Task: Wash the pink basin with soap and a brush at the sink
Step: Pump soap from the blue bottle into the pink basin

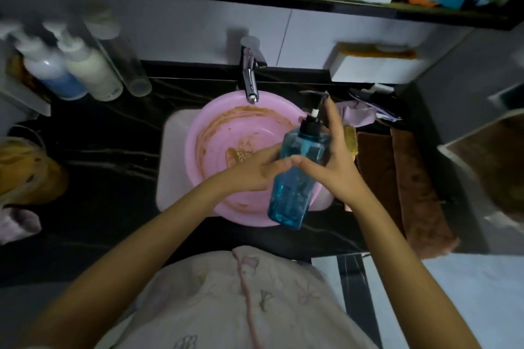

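- While both hands hold the blue soap bottle above the pink basin, the basin sits inside the white sink, directly under the chrome faucet.
- Left hand: grasps the bottle body from the left side, thumb across the front face.
- Right hand: grasps the bottle from the right side, thumb on the front face touching the left thumb. Its fingers extend upward beside the black pump head.
- Bottle attitude: tilted, with the pump end pointing toward the wall and the base over the basin's near rim.
- Basin condition: brown residue is smeared round the inner wall and across the bottom.
- Sink location: recessed in a black marbled table.
- Right of the sink: a yellow sponge and brown towels lie on the table.
- Left rear: several bottles stand together against the wall; blur hides their labels.
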Tool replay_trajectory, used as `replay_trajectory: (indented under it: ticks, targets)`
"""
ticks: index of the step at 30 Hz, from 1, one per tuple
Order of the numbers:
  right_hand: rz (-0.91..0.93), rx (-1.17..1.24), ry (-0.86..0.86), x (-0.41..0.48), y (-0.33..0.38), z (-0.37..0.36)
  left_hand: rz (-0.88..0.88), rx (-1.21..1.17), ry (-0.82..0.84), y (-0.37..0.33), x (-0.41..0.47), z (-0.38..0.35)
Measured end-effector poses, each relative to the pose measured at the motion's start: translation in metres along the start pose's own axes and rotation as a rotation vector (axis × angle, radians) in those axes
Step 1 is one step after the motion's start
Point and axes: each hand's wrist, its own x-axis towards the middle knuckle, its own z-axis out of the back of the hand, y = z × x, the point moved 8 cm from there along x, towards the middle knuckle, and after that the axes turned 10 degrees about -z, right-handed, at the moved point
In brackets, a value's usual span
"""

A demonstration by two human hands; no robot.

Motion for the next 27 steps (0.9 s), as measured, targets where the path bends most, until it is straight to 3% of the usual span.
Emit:
replay_trajectory:
  ticks: [2,3,7,9,11,14,18,27]
  targets:
    - [-0.014,-0.04,0.004,-0.009,-0.005,0.001,0.029,0.135,0.095,0.017,-0.009,0.007]
    - [-0.026,-0.072,-0.006,-0.013,-0.008,0.002,0.086,0.202,0.039,0.029,-0.016,0.022]
    - [-0.14,-0.163,0.031,-0.027,-0.033,0.007,0.173,0.34,-0.721,0.043,-0.067,0.112]
    - [-0.172,-0.123,0.077,-0.034,-0.041,0.004,0.325,0.424,-0.945,0.053,-0.097,0.134]
    - [-0.171,-0.143,0.106,-0.038,-0.044,0.001,0.53,0.466,-0.947,0.071,-0.113,0.136]
    - [-0.141,-0.281,0.145,-0.039,-0.048,-0.01,0.591,0.366,-0.905,0.09,-0.12,0.125]
    - [-0.221,-0.29,0.127,-0.038,-0.065,-0.008,0.566,0.21,-0.979,0.099,-0.123,0.118]
    - [-0.473,-0.161,0.023,-0.051,-0.099,0.018,0.309,0.358,-1.077,0.059,-0.112,0.125]
